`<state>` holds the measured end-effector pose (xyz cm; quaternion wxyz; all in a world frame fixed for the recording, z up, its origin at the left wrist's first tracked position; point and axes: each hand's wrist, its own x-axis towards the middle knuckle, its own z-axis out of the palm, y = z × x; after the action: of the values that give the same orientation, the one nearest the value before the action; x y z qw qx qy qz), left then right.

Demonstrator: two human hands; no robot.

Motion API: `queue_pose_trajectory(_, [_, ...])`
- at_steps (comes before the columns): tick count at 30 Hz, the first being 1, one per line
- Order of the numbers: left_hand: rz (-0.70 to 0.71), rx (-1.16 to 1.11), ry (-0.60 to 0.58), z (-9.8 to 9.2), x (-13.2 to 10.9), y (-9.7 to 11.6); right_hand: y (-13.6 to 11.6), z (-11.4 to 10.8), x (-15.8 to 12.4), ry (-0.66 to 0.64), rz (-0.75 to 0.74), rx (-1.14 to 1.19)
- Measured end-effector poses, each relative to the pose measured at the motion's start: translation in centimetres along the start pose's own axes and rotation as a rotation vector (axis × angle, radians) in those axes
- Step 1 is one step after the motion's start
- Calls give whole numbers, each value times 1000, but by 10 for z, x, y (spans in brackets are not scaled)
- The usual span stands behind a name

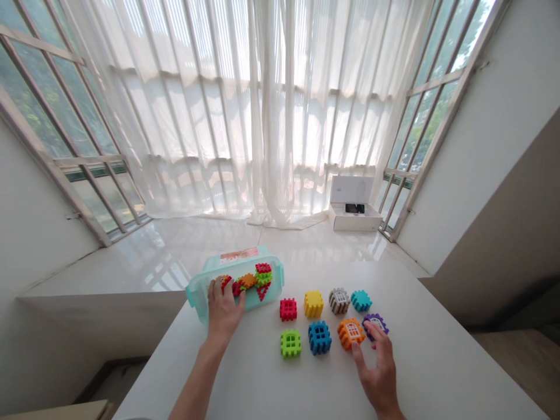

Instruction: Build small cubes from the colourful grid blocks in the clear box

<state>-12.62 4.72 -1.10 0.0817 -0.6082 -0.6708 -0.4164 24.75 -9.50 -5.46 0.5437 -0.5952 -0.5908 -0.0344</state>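
The left hand (225, 309) reaches over the near edge of a pale teal bin (200, 294) at the far left of the white counter (262, 385). Its fingers lie over loose pieces inside, the thumb spread off to the right, just beside an orange piece (248, 280); the fingertips are hidden, so whether that grip is clamped on anything is impossible to say. A red triangular piece (263, 291) lies farther right in the bin, whose long axis runs left to right, its right end angled slightly farther away.

On the right, eight blocks stand in two rows. The right hand (380, 364) is at the right end of the near row, its grip apart: the fingers touch the purple block (378, 322), which lies just beyond them on the far side, while the thumb points at the near edge of the orange block (350, 332), seemingly touching it. The purple block is about as wide as it is deep, with no clear long axis. The right hand is the nearer one to both blocks; the left is well apart from them, with the red block (288, 309) and green block (290, 344) between.
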Motion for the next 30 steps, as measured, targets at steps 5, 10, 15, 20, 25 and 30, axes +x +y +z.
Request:
queue_pose_trajectory(5, [-16, 190, -157, 10, 13, -23, -1, 0, -1, 7, 16, 5])
queue_pose_trajectory(10, [77, 195, -140, 11, 11, -27, 0, 0, 0, 16, 6, 8])
queue_pose_trajectory(15, [81, 213, -119, 8, 11, -22, 0, 0, -1, 24, 1, 11])
queue_pose_trajectory(20, [95, 202, -86, 4, 9, -18, 1, 1, -2, 34, 8, 12])
queue_pose_trajectory(25, [94, 245, -119, 3, 8, -21, 6, 3, -3, 31, -13, 2])
queue_pose_trajectory(30, [98, 216, -110, 4, 9, -22, 11, 5, -4, 34, -29, 1])
